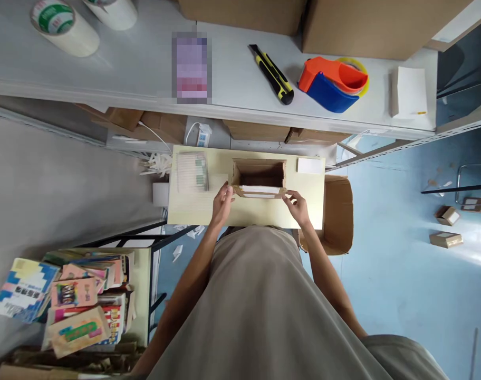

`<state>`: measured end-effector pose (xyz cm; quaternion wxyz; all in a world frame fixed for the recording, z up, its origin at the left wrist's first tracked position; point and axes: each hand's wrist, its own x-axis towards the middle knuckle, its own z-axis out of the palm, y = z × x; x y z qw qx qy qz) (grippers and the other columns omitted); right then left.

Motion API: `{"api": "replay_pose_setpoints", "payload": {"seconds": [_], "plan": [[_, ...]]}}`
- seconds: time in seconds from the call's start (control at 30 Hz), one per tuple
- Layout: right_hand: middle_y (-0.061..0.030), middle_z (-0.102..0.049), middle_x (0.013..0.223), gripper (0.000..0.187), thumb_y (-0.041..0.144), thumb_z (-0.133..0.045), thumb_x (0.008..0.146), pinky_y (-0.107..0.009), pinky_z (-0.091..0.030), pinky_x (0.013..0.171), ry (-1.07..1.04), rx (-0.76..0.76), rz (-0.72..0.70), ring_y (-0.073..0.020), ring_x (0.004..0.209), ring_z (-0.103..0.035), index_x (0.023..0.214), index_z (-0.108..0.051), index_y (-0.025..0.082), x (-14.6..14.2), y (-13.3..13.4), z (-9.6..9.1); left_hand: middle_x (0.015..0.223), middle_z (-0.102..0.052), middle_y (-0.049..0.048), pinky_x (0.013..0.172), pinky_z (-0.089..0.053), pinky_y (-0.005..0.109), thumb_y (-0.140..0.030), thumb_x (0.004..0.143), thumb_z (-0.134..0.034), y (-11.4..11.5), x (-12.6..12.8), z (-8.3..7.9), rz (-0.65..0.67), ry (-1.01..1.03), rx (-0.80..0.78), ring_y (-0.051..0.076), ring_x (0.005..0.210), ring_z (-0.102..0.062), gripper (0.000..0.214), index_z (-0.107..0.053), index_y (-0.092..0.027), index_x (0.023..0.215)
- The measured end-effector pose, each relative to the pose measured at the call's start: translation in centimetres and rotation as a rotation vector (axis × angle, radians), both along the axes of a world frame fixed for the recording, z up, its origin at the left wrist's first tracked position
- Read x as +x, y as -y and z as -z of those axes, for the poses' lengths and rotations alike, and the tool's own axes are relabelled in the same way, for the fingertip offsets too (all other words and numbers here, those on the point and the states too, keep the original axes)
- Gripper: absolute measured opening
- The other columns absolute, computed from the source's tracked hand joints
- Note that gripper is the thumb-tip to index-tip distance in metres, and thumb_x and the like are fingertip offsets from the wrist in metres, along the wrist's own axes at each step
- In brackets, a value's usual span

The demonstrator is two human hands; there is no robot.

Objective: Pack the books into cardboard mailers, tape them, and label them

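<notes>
A small cardboard box [260, 192] with its top open stands on the pale yellow table [201, 214] in front of me. White strips run along its near side. My left hand [223, 203] is at the box's near left corner, fingers closed on the edge. At the near right corner, my right hand [297, 207] pinches the edge between thumb and fingers. A clear-wrapped stack of printed items [192, 172] lies left of the box, and a small white box or pad [309, 165] lies to its right. The inside of the cardboard box is dark.
On the grey shelf above are a utility knife [272, 75], an orange and blue tape dispenser [331, 84], tape rolls [66, 29] and a white paper stack [410, 93]. A large carton [338, 214] stands right of the table; books [76, 295] pile up at lower left.
</notes>
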<state>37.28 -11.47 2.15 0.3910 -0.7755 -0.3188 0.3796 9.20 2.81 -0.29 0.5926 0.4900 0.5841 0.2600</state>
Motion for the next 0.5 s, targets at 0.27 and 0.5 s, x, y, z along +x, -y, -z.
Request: {"api": "replay_pose_setpoints", "payload": {"seconds": [0.27, 0.5], "plan": [[-0.0191, -0.081, 0.133, 0.072, 0.085, -0.066, 0.091, -0.044, -0.06, 0.093, -0.106, -0.124, 0.028, -0.0334, 0.111, -0.074, 0.118, -0.08, 0.019, 0.5, 0.8, 0.6, 0.135, -0.08, 0.0181, 0.107, -0.063, 0.042, -0.066, 0.099, -0.077, 1.5, 2.1, 0.2, -0.05, -0.248, -0.012, 0.032, 0.128, -0.078, 0.078, -0.062, -0.018, 0.158], [-0.0169, -0.083, 0.123, 0.063, 0.078, -0.078, 0.087, -0.042, -0.06, 0.091, 0.106, -0.078, 0.117, -0.0314, 0.103, -0.076, 0.115, -0.076, 0.02, 1.2, -2.8, -0.2, 0.135, -0.082, 0.0147, 0.101, -0.064, 0.041, -0.039, 0.09, -0.086, -0.7, 3.4, -0.3, -0.114, -0.356, 0.117, 0.029, 0.111, -0.081, 0.057, -0.074, -0.019, 0.142]]}}
